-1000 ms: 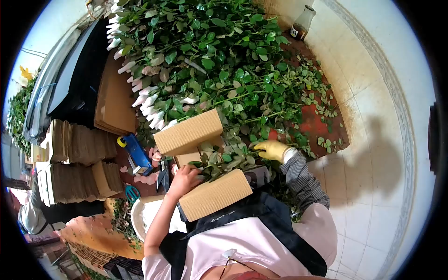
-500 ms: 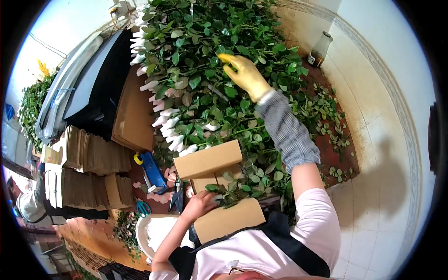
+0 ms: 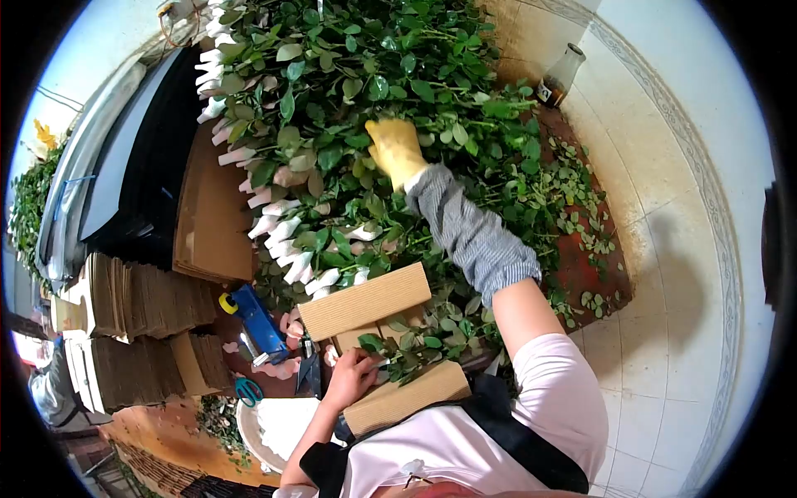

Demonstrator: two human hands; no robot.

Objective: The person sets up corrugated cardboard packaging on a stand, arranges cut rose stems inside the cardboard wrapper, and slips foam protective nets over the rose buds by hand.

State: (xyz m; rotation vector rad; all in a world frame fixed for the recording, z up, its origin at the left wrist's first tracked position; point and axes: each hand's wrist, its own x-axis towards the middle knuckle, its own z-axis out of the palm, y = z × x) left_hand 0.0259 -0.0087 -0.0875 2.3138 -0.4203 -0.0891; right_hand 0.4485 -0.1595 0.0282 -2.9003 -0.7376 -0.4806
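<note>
Cardboard wrapper: one, tan, corrugated, two raised flaps; lies before the person. Landmark for all entries.

Leafy stems: one bunch, laid in the wrapper between its flaps.

Left hand: bare, at the wrapper's left end, just beside the leafy stems. Grip narrow, fingers curled; whether anything is pinched cannot be told.

Right hand: yellow-gloved, with grey sleeve; beyond the wrapper, at the foliage of the pile. Fingers bent, partly blurred; whether the grip encloses a stem cannot be told.

Pile: large, green, beyond the wrapper; white and pale pink heads along its left edge.

Tape dispenser: blue, left of the wrapper.

Scissors: teal-handled, left of the wrapper.

Basin: white, left of the wrapper, towards the person.

Cardboard stacks: far left of the wrapper.

Glass bottle: dark contents, well beyond the wrapper, to the right.

Worktop: red, bare patch right of the wrapper.
</note>
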